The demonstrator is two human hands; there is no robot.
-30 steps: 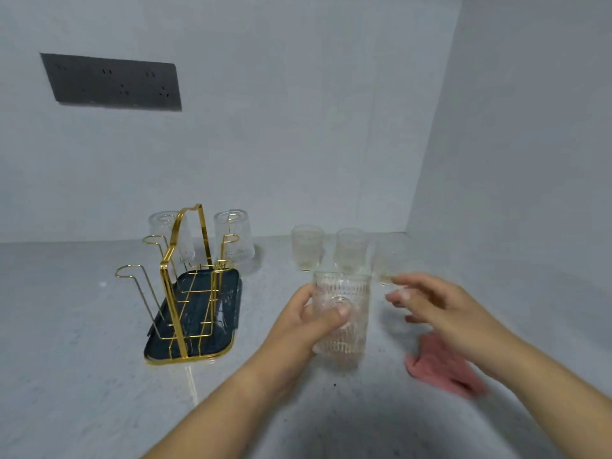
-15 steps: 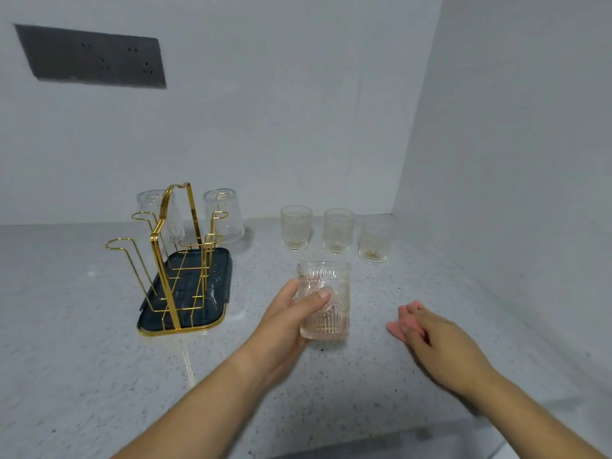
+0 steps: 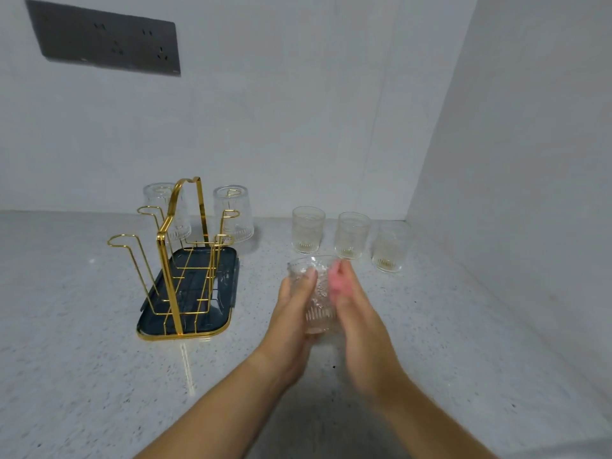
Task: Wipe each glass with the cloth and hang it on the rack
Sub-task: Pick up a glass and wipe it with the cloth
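Observation:
My left hand (image 3: 291, 313) grips a ribbed clear glass (image 3: 318, 304) upright, just above the counter. My right hand (image 3: 361, 329) lies against the glass's right side, blurred, with a bit of pink cloth (image 3: 335, 280) showing at its fingertips; most of the cloth is hidden under the hand. To the left, the gold wire rack (image 3: 172, 260) stands on its dark tray (image 3: 228, 313). Two glasses (image 3: 165, 207) (image 3: 233, 213) hang upside down on its far hooks. Three more glasses (image 3: 308, 229) (image 3: 351, 235) (image 3: 389, 246) stand upright in a row behind my hands.
The speckled grey counter (image 3: 82, 376) runs into a corner, with one wall behind and one close on the right (image 3: 530, 160). A dark socket panel (image 3: 106, 41) is on the back wall. The rack's near hooks (image 3: 119, 240) carry nothing.
My right hand lifted the pink cloth off the counter and brought it against the glass. My left hand kept its grip on the glass.

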